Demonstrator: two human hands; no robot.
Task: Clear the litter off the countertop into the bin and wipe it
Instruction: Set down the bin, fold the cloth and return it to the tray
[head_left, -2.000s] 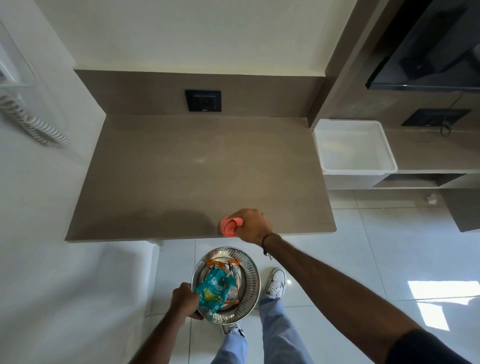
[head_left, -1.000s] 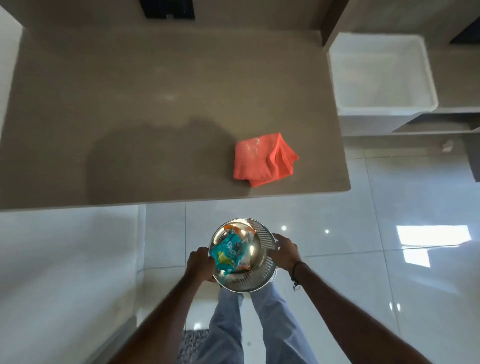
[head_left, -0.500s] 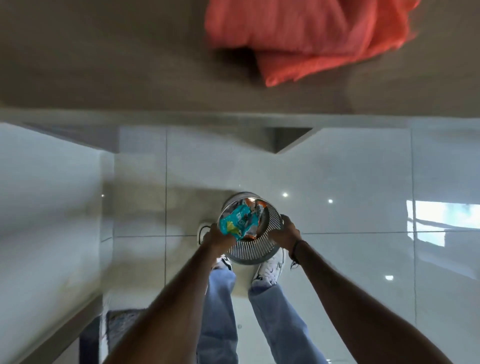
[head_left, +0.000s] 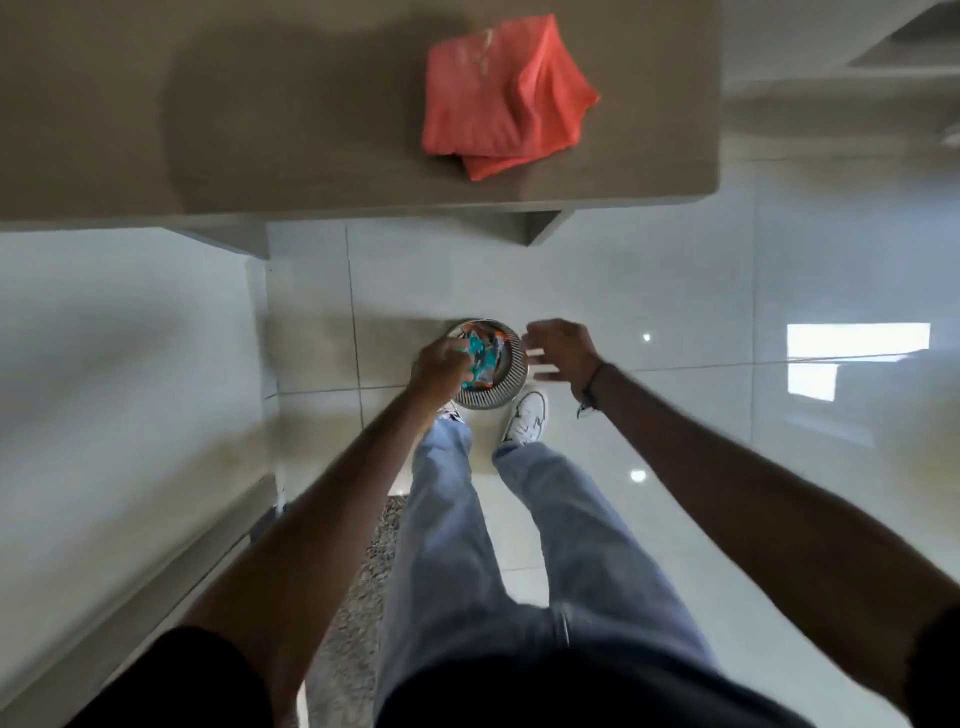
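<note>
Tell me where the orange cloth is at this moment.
In the head view, the orange cloth lies folded on the countertop, near its front right corner, up and away from the bin on the floor below.

No text, label, brand or number can be read anywhere. The teal and orange wrappers (head_left: 480, 358) in the metal bin (head_left: 506, 384) carry printing, but it is too small and blurred to make out. The orange cloth (head_left: 498, 93) on the counter (head_left: 208, 104) bears no lettering that shows.
</note>
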